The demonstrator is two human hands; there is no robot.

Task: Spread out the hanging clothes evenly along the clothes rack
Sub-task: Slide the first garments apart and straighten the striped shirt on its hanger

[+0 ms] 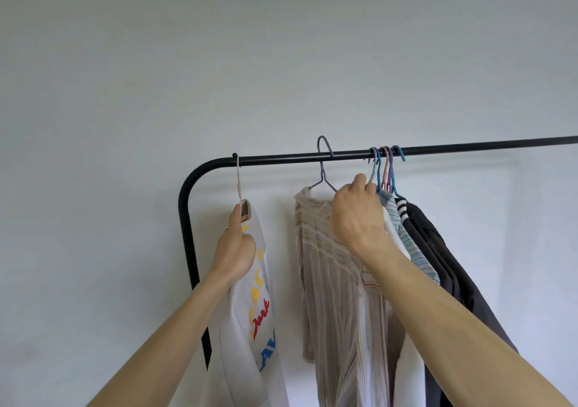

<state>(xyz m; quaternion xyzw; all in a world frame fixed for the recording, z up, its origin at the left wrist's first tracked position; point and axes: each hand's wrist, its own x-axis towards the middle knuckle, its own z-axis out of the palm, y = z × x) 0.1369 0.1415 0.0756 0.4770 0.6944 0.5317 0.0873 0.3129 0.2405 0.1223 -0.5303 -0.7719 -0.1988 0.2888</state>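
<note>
I see the black clothes rack (438, 148) against a pale wall (281, 47), its top bar running from the curved left corner out past the right edge of view. My left hand (236, 250) is at that left corner, just below the bar, fingers curled tight around the neck of a pale pink hanger (239, 181) and the collar of the white sweatshirt (250, 328) with yellow, red and blue lettering. That sweatshirt hangs right at the bend of the rack, directly under and beside the hand.

My right hand (359, 216) is further along the bar, near its middle, raised to the bunched hangers (383, 169). Its fingertips pinch at the base of the nearest light blue hanger, so the hand is closed there, though I cannot tell how firm the grip is. Just left of this hand hangs a beige striped shirt (325, 266) on a purple hanger (323, 169), apart from the group, partly behind my wrist. Immediately right of the hand, packed together and touching, hang a white garment (409, 375), a light blue striped shirt (413, 244) and dark clothes (444, 266).
</note>
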